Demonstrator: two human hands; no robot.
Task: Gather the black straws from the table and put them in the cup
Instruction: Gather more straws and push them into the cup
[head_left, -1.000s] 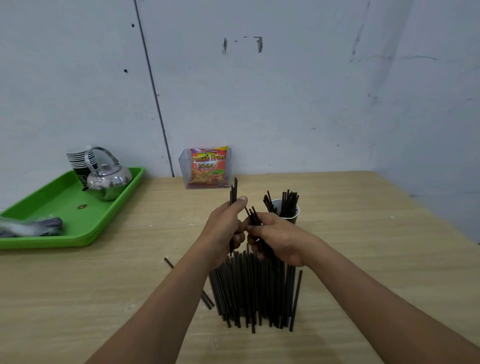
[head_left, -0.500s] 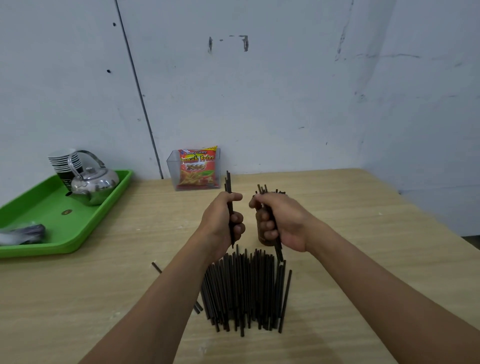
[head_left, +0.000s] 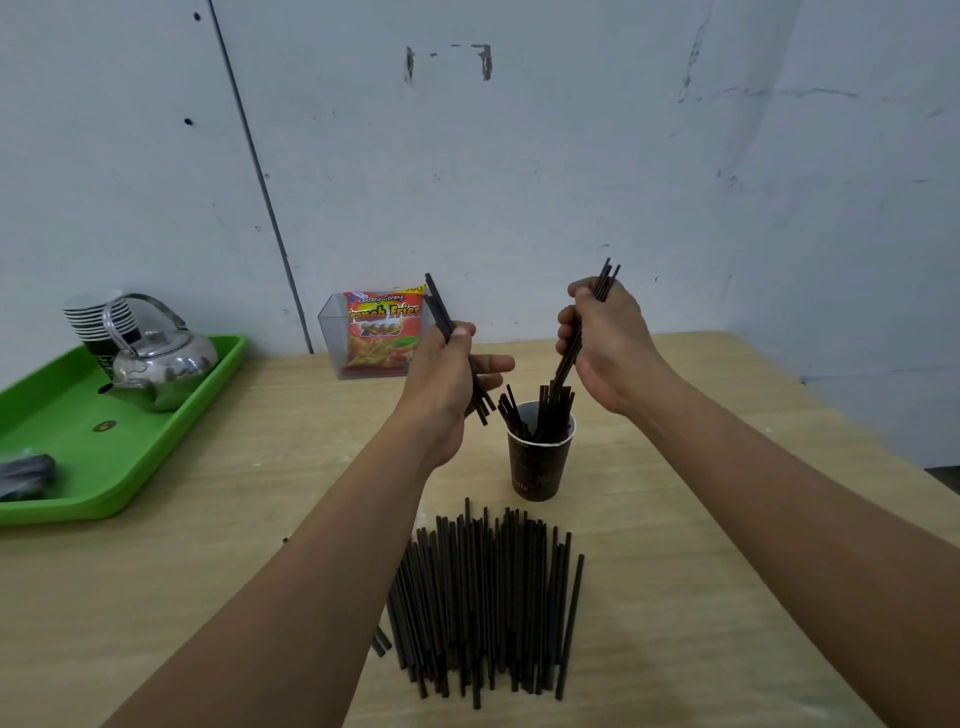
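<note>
Two small bunches of black straws are up in the air, one in each hand. The left hand (head_left: 447, 379) pinches a few thin, stiff straws (head_left: 439, 309) between thumb and curled fingers, the forefinger sticking out loosely toward the cup; they slant up and to the left. The right hand (head_left: 602, 343) is curled into a fist round its own bunch (head_left: 605, 278), whose lower ends reach down to the mouth of the cup.

That cup (head_left: 537, 462) is dark brown paper with a white rim, standing upright on the pale wood-grain surface (head_left: 208, 519) between the two wrists. It has faint lettering low on its side that I cannot read. More straws (head_left: 511, 410) stand in it, leaning every way. Just in front of it a broad pile of straws (head_left: 483, 597) lies flat, roughly parallel, ends uneven, one stray along the right edge.

Against the scuffed grey wall, a red and yellow snack packet (head_left: 382, 332) reads "Kentang Goreng", "French Fries" and "2000". It sits inside a clear plastic holder (head_left: 330, 332).

Off to the left a glossy green plastic tray (head_left: 78, 467) carries a shiny round metal kettle (head_left: 161, 364) with a hooped handle, a stack of nested paper cups (head_left: 91, 319) behind it, and a dark bundle (head_left: 26, 475) at the near end, too blurred to name.
</note>
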